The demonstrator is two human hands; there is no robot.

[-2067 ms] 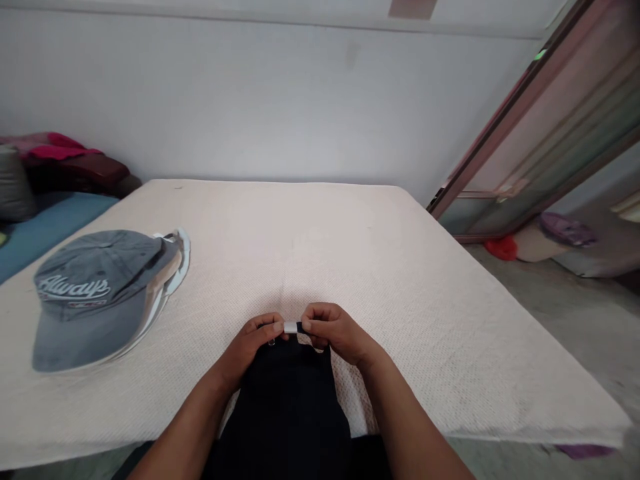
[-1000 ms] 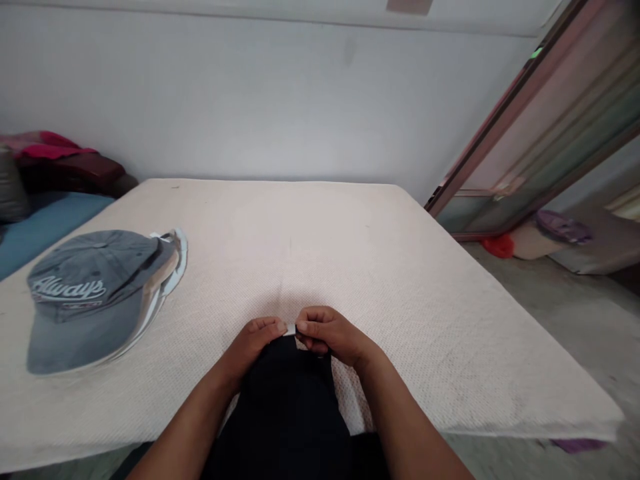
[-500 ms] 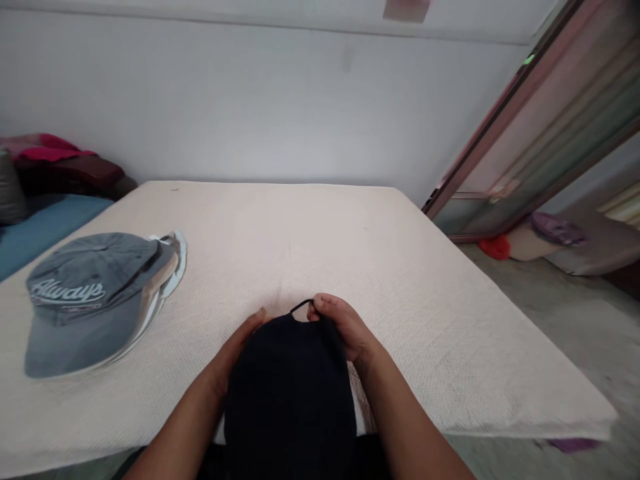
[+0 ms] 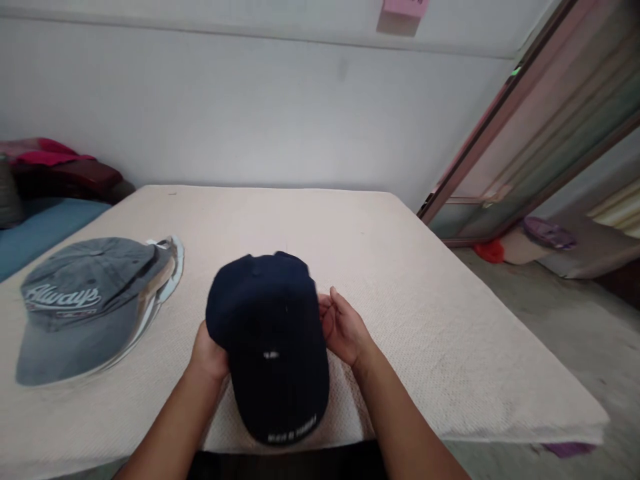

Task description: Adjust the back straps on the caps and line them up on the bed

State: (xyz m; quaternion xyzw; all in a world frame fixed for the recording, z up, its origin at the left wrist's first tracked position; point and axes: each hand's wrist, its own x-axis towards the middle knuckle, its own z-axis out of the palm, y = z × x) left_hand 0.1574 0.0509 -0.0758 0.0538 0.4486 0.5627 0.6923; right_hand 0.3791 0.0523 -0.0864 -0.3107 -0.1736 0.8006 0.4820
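Since 0.5 s ago: navy cap lifted and turned, crown now up, brim toward the wearer; back strap no longer showing. Both hands have gone from the strap to the cap's sides.

L hand: at cap's left side, mostly hidden behind crown; fingers out of sight, can't tell if curled or flat. R hand: at cap's right side, fingers slightly apart, tips touching cap edge, palm open to the cap.

Cap sits between the 2 hands, over near edge of cream cover.

Count: caps in hand 1. Cap stack well left of L fingers: grey one on top, at least 2 more brims under, exact no. unclear. Hands 2.
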